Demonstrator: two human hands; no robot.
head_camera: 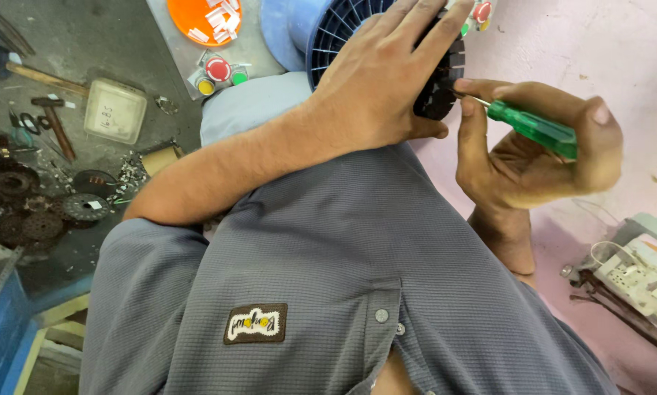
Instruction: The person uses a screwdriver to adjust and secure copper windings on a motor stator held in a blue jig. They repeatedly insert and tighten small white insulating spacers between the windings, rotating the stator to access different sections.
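hands meet at the top centre of the view, over the person's grey shirt (358, 263). left hand (387, 73) lies palm-down with fingers spread, clamped over the dark ribbed housing (332, 33), its forearm running diagonally down toward the near left. right hand (533, 157) sits just right of it, palm turned up, fingers and thumb curled tight around the screwdriver (537, 128), whose green translucent handle points right while its thin metal shaft meets the housing's black notched rim (438, 91).

housing looks round, blue-black, with radial slats and a toothed edge, held against the person's lap by a pale blue cloth (252, 106).

far left, a dark floor carries a hammer (54, 121), a white box (114, 111), scissors and rusty gear discs (80, 208). an orange tray (189, 14) with white pieces lies at the far edge. right of the hands a pink surface (599, 44) stretches bare, with a white socket strip (647, 278) at the near right.
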